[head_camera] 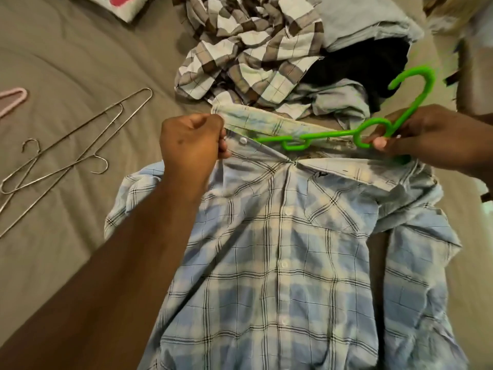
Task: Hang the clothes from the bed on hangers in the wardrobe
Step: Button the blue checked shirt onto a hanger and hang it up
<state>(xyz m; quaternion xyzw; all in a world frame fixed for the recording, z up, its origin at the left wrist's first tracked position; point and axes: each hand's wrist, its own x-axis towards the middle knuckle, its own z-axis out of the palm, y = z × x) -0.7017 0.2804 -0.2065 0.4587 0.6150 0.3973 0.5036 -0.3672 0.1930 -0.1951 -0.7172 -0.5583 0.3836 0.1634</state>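
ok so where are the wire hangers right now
In the head view the wire hangers lie on the grey bedspread at the left, below the pink hanger and left of the left hand gripping the blue plaid shirt.

We log 1 bed (40, 236) that fills nearly the whole frame. It lies under a grey-brown cover (58, 57) with faint curved stitch lines and soft creases. Upper left of the frame: the corner of 1 white pillow (128, 9) with red and green print, resting on the cover. Upper right corner: a pale blurred patch (461, 14); we cannot tell what it is. Light soft and even, shadows weak.
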